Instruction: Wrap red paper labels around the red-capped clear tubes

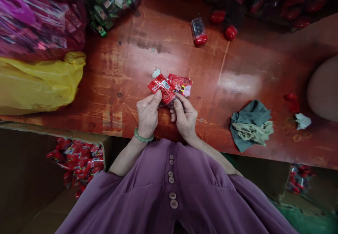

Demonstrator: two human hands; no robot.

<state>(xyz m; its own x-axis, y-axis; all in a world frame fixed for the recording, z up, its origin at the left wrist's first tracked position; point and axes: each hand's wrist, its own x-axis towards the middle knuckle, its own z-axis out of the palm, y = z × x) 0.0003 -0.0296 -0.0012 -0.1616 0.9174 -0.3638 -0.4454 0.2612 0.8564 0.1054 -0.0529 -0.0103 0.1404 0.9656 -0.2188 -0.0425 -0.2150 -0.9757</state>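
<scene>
Both my hands meet over the front part of the red-brown wooden table. My left hand, with a green bead bracelet at its wrist, pinches a small red printed packet showing a barcode. My right hand grips the packet's lower right end, where a clear part shows; what is inside there I cannot make out. Just behind my right fingers lies another red printed card or packet with a pink and yellow picture. A white scrap rests beside the held packet's upper end.
A clear container with a red cap lies toward the back, near many similar ones. Filled bags and a yellow plastic bag occupy the left. Cloths lie at right. Below the table edge, a carton holds red packets.
</scene>
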